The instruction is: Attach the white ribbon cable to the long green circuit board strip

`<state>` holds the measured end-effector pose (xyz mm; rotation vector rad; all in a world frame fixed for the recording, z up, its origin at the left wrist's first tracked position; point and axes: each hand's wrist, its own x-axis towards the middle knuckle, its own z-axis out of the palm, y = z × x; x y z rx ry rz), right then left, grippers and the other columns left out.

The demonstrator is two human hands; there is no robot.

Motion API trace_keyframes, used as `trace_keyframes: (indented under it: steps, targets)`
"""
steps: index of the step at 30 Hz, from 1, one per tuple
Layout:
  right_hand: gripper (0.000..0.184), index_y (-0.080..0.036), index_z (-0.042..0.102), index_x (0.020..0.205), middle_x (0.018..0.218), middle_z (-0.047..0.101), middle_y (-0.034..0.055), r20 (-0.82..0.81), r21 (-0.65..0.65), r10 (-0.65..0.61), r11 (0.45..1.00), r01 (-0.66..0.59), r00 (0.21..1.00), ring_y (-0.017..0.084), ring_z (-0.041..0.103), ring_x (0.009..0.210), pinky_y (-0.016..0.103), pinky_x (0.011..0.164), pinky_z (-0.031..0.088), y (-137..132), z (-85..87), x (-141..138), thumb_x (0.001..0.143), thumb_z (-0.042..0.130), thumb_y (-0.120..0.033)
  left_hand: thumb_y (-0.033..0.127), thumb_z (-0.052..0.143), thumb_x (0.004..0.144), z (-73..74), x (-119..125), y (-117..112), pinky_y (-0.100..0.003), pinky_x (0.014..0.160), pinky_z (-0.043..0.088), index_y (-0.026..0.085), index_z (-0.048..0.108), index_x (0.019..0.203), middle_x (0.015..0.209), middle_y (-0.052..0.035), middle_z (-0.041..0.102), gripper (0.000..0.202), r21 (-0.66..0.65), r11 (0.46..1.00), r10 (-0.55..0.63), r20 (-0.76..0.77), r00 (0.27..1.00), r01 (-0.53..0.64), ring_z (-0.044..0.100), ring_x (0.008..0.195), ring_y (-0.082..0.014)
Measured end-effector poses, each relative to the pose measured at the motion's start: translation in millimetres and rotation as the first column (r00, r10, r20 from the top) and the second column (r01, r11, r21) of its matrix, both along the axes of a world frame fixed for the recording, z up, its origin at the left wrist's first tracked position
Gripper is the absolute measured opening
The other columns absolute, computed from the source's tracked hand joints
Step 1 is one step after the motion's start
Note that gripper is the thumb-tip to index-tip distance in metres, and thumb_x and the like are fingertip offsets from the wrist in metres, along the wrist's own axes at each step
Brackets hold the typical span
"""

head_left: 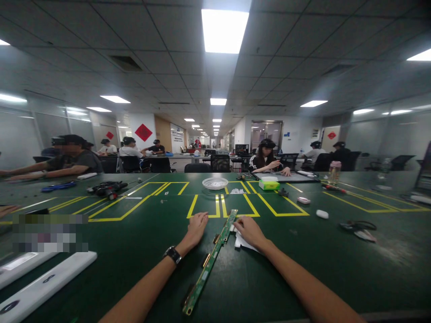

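A long, narrow green circuit board (pixel 209 264) lies slantwise on the green table between my hands, with dark and copper-coloured strips along its left edge. My left hand (pixel 198 226), a dark watch on its wrist, rests left of the board's far end. Its fingers are loosely stretched and hold nothing. At the board's right edge, near the far end, my right hand (pixel 249 231) is closed with its fingertips on a white paper or cloth (pixel 245 243). Part of that white piece hangs out below the palm; the grip itself is partly hidden.
Ahead stand a white basket (pixel 214 183) and a green tissue pack (pixel 268 183). Long white casings (pixel 50 282) lie at lower left, black cables (pixel 107 188) farther back. A white case (pixel 322 214) is to the right. Across the table a person (pixel 267 159) works; another sits left.
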<state>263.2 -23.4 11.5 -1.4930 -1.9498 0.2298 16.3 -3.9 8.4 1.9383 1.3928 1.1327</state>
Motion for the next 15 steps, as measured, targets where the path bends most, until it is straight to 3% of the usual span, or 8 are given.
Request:
trace_keyframes:
  steps: [3, 8, 10, 15]
  targets:
    - [0.024, -0.016, 0.066, 0.083, 0.086, 0.064, 0.0082, 0.089, 0.102, 0.017, 0.994, -0.026, 0.996, 0.020, 0.056, 0.085, 0.029, 0.077, 0.037, 0.1, 3.9, 14.7, 0.088, 0.051, -0.034, 0.043, 0.032, 0.093, 3.5, -6.7, 3.5, -0.040, 0.106, 0.028, 0.021, 0.060, 0.116, 0.123, -0.0087, 0.058, 0.043, 0.041, 0.999, 0.024, -0.045, 0.999, -0.022, 0.043, 0.121, -0.0236]
    - [0.014, -0.019, 0.067, 0.088, 0.095, 0.065, 0.0055, 0.245, 0.078, 0.348, 0.923, -0.377, 0.905, 0.019, 0.055, 0.096, 0.030, 0.087, 0.037, -5.4, 10.6, 21.7, 0.085, 0.054, -0.022, 0.044, 0.033, 0.093, 3.2, -9.5, 4.0, -0.039, 0.105, 0.030, 0.021, 0.062, 0.114, 0.121, -0.0078, 0.059, 0.042, 0.093, 0.996, 0.010, -0.025, 1.000, -0.008, 0.045, 0.117, -0.0239]
    - [0.015, -0.020, 0.067, 0.090, 0.096, 0.066, 0.0050, 0.291, 0.074, 0.328, 0.929, -0.363, 0.899, 0.020, 0.055, 0.098, 0.032, 0.089, 0.035, -4.8, 11.2, 21.2, 0.085, 0.053, -0.020, 0.044, 0.034, 0.093, 1.6, -9.3, 3.9, -0.040, 0.104, 0.030, 0.021, 0.061, 0.114, 0.121, -0.0078, 0.059, 0.042, 0.116, 0.993, 0.001, -0.020, 1.000, 0.001, 0.045, 0.116, -0.0240]
    - [0.021, -0.019, 0.069, 0.090, 0.098, 0.066, 0.0078, 0.391, 0.101, 0.100, 0.983, -0.151, 0.915, 0.022, 0.054, 0.101, 0.037, 0.089, 0.033, 0.2, 11.4, 25.7, 0.088, 0.048, -0.020, 0.044, 0.035, 0.092, 2.4, -9.8, 3.4, -0.041, 0.104, 0.031, 0.020, 0.060, 0.115, 0.120, -0.0081, 0.058, 0.041, 0.167, 0.986, 0.006, -0.046, 0.999, 0.002, 0.045, 0.116, -0.0245]
